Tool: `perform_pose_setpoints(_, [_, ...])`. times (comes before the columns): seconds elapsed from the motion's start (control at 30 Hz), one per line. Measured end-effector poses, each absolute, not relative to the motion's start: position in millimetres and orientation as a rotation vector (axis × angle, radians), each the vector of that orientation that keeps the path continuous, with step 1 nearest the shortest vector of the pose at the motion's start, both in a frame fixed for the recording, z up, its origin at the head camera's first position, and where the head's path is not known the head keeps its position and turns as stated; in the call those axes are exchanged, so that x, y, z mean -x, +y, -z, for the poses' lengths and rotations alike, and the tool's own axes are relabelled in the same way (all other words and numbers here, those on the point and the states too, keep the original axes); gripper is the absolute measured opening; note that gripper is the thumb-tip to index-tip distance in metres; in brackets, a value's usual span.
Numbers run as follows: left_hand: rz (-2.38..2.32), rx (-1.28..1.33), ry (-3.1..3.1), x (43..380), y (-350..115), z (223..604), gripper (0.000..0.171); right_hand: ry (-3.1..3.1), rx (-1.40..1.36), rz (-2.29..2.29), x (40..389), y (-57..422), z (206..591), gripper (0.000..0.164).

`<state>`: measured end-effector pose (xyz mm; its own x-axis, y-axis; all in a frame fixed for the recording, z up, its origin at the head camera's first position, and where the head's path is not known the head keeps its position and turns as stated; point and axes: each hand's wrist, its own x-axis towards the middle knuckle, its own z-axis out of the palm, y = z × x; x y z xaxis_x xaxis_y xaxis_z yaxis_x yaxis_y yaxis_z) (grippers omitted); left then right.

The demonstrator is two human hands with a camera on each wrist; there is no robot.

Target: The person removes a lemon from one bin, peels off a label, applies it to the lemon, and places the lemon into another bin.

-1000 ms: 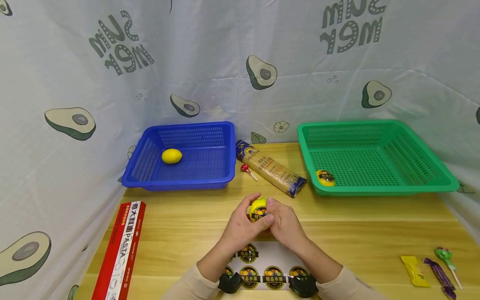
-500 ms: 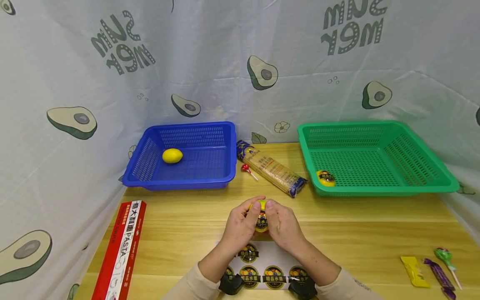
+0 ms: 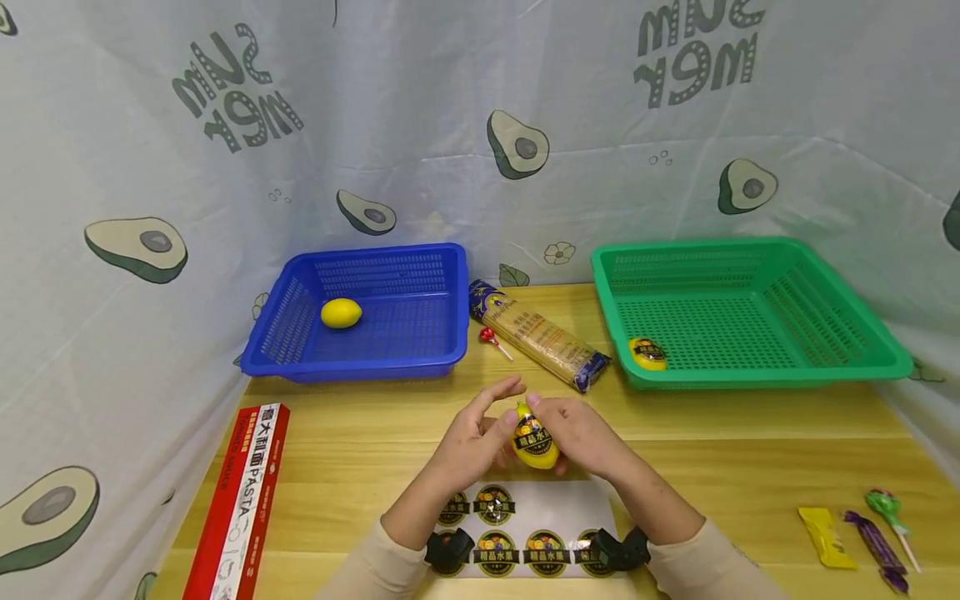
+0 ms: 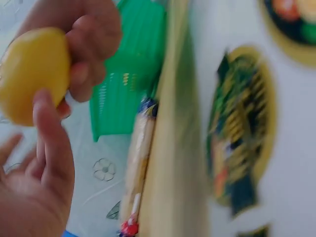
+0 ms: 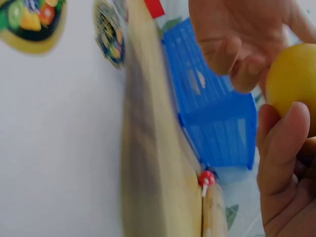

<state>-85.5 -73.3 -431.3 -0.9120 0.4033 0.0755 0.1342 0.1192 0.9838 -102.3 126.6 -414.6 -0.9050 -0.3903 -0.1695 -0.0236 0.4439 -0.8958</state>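
A yellow lemon (image 3: pixel 537 450) with a round black-and-gold fruit sticker on its near side is up between both hands, above the sticker sheet (image 3: pixel 555 504). My right hand (image 3: pixel 588 433) grips it from the right, thumb on top near the stem end. My left hand (image 3: pixel 468 437) is spread at its left side, with the thumb tip right at the sticker's edge. In the left wrist view one left fingertip overlaps the lemon (image 4: pixel 37 69). The right wrist view shows the right fingers curled around the lemon (image 5: pixel 291 84), the left palm facing it.
A blue basket (image 3: pixel 360 367) with a lemon (image 3: pixel 341 313) stands back left, a green basket (image 3: pixel 757 379) with a stickered lemon (image 3: pixel 648 354) back right. Between them lie a pasta packet (image 3: pixel 536 333) and red lollipop (image 3: pixel 488 335). A pasta box (image 3: pixel 243 492) lies left; wrapped sweets (image 3: pixel 827 537) lie right.
Both thumbs were pressing the lemon's sticker half a second ago. The left hand has since loosened and moved slightly left, while the lemon has tilted and shifted right in the right hand.
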Motion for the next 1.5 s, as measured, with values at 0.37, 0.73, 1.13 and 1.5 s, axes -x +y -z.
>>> perform_pose_setpoints(0.37, [-2.126,-0.645,1.966,82,-68,430,0.052,2.316,0.474,1.515,106,133,411,0.057])
perform_pose_setpoints(0.73, [-1.967,-0.57,2.044,84,-72,432,0.055,2.73,0.628,1.239,98,127,413,0.028])
perform_pose_setpoints(1.13, [-1.95,-0.507,2.007,84,-72,432,0.056,2.679,0.557,1.312,96,132,413,0.045])
perform_pose_setpoints(1.5, [-1.931,-0.567,1.98,83,-75,427,0.056,2.508,0.399,1.464,95,134,407,0.057])
